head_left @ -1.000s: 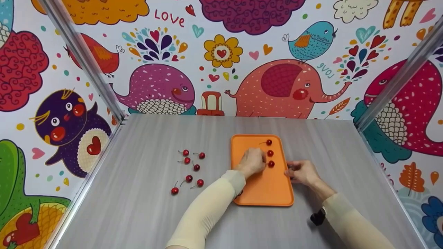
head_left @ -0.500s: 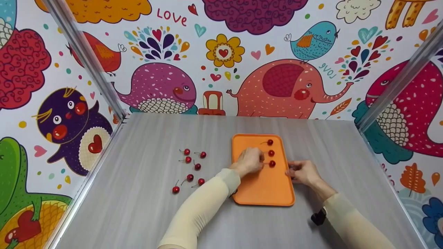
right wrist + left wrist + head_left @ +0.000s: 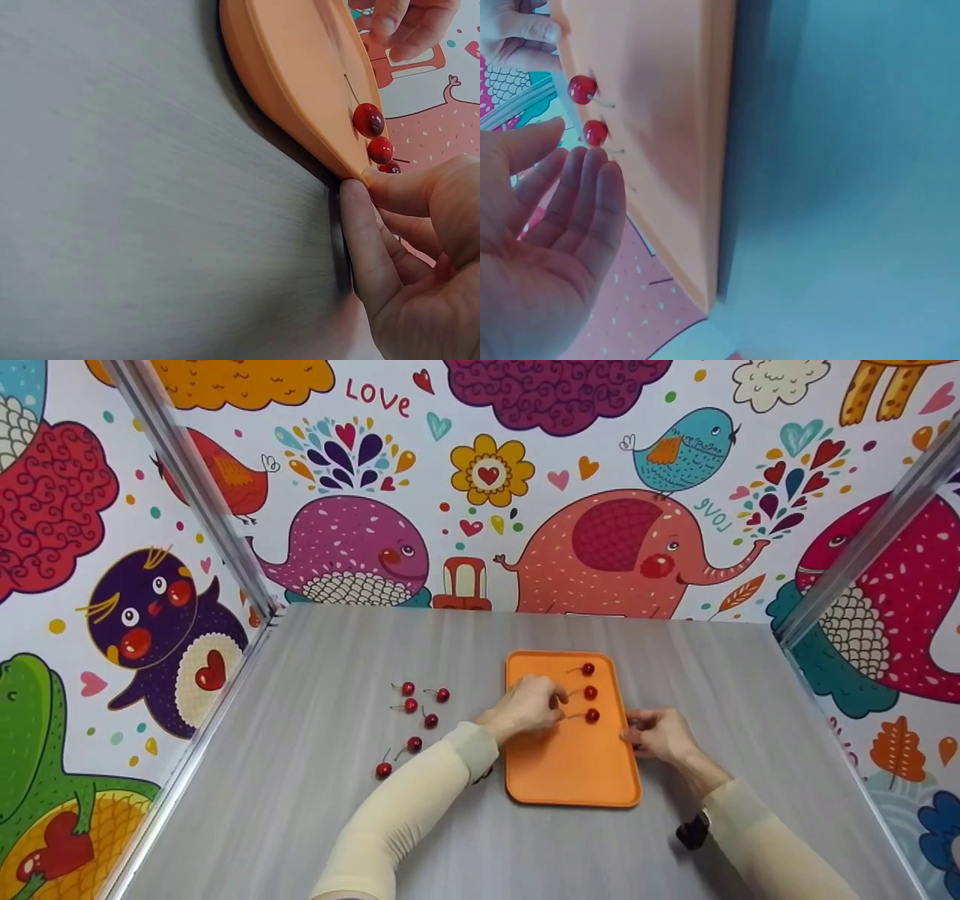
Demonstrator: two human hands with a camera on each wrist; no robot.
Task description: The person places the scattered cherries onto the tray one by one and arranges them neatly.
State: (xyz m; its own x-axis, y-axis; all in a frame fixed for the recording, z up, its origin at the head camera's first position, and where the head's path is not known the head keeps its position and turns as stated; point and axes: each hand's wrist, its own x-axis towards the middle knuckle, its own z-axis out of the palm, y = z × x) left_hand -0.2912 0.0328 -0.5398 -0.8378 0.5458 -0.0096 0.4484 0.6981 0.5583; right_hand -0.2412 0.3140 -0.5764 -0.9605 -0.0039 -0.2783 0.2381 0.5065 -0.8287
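An orange tray (image 3: 570,765) lies on the grey table. A row of three red cherries (image 3: 591,692) runs along the tray's right side, stems pointing left; the left wrist view (image 3: 581,88) and the right wrist view (image 3: 368,119) show them too. My left hand (image 3: 544,701) hovers over the tray's left half, just left of the row. Its fingers (image 3: 592,172) are straight and relaxed, and it holds nothing. My right hand (image 3: 637,731) pinches the tray's right rim, thumb (image 3: 375,184) on top and fingers along the side.
Several loose cherries (image 3: 409,705) lie on the table left of the tray, near my left sleeve (image 3: 420,802). Patterned walls with metal corner posts (image 3: 195,495) enclose the table on three sides. A black strap unit (image 3: 690,832) sits at my right wrist.
My left hand has pulled back to the left, away from the nearest cherry on the tray, baring its stem. The left sleeve now covers one loose cherry. The right hand has stayed on the rim.
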